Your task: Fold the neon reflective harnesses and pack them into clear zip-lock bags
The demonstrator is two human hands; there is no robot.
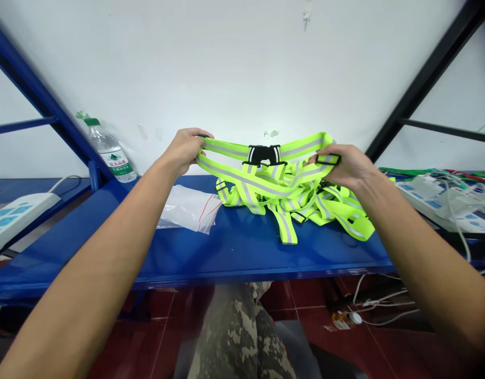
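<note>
A neon yellow reflective vest made of straps (pixel 242 176) with grey stripes stretches between my two hands above the blue shelf. Its black buckle (pixel 264 153) is fastened at the middle of the upper strap. My left hand (pixel 186 150) is closed on the strap's left end. At the other end, my right hand (pixel 347 164) grips the strap close to a black slider (pixel 328 159). Below and behind lies a heap of more neon straps (pixel 345 210), partly hidden by the held vest and my right hand. Clear zip bags (pixel 190 208) lie beside the heap on the left.
The blue shelf (pixel 226 258) runs along a white wall. A water bottle (pixel 111 150) leans by the blue frame at the left. Power strips stand at the left (pixel 19 216) and right (pixel 443 202), with cables around the right one. A small jar (pixel 347 319) is on the floor.
</note>
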